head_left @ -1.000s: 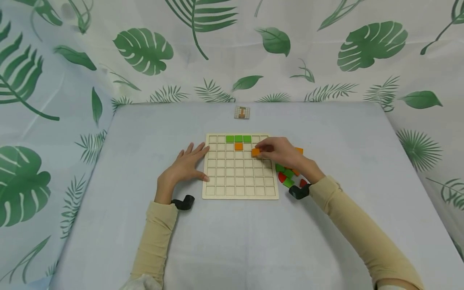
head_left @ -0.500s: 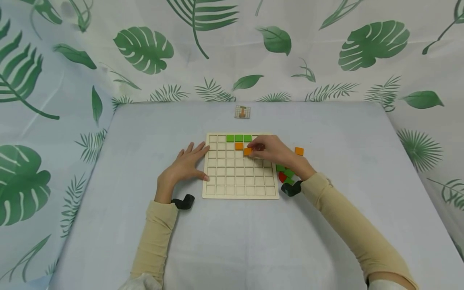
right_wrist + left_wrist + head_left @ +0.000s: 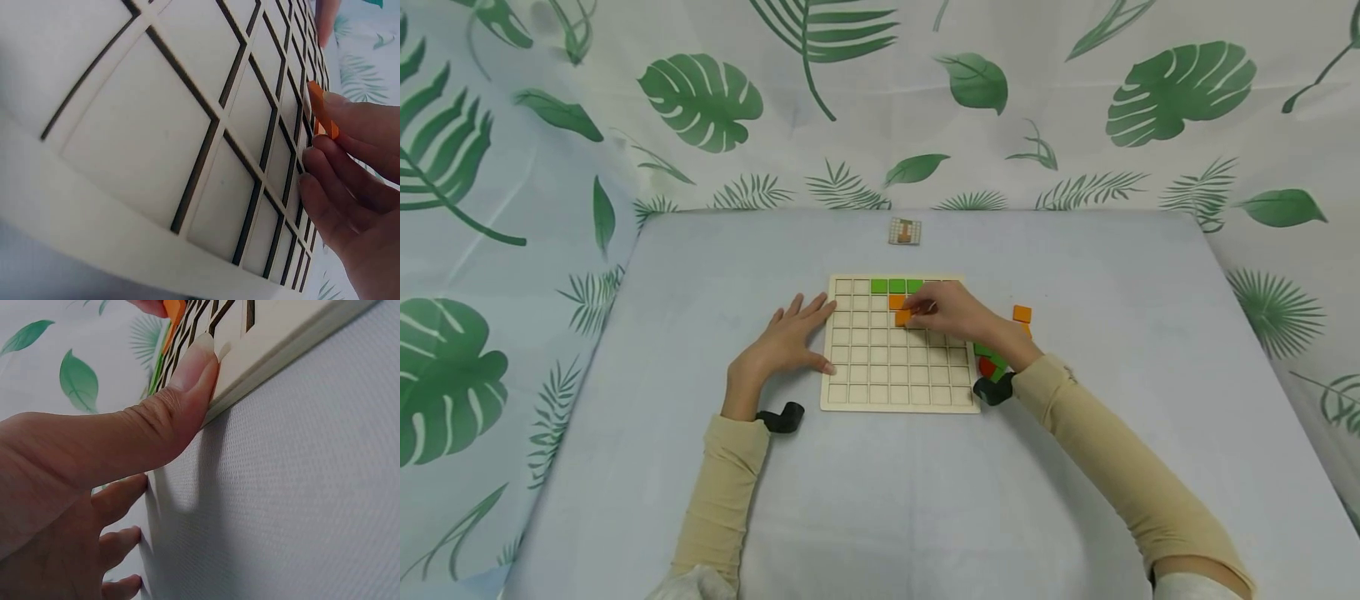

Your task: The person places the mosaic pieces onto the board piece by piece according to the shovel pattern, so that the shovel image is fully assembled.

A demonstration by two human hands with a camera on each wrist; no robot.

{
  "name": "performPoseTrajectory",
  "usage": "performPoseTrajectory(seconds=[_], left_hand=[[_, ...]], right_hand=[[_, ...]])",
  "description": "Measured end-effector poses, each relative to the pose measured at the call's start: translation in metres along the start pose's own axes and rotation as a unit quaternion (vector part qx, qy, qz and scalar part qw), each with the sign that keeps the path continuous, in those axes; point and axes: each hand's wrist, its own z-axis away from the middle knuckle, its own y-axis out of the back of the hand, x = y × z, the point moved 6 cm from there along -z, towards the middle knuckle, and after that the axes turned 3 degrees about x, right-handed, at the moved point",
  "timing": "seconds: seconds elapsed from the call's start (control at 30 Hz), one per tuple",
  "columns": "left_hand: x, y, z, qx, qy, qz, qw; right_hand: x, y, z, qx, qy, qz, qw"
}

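Right hand [image 3: 951,310] over the far half of the board, thumb and fingertips pinching a small orange tile [image 3: 902,318]. Tile sits tilted in the grip, just to the near side of a placed orange square [image 3: 897,302]; whether its lower edge touches the board, cannot tell.

Left hand [image 3: 781,343] spread wide, gripping nothing: thumb resting on the left rim of the pale grid board [image 3: 877,375], other fingers splayed along that same side.

Far row: three green squares [image 3: 897,286] side by side, the placed orange one directly on their near side.

Right of board, partly under the right forearm: loose green pieces [image 3: 983,350], a red piece [image 3: 987,367], an orange piece [image 3: 1022,313] farther off. Small patterned card [image 3: 905,232] beyond the far edge.
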Motion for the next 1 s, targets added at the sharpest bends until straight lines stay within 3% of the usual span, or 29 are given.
performPoseTrajectory(seconds=[1.0], left_hand=[[-0.0005, -0.0046, -0.0030, -0.004, 0.003, 0.002, 1.0000]], right_hand=[[-0.0050, -0.0084, -0.0069, -0.004, 0.003, 0.027, 1.000]])
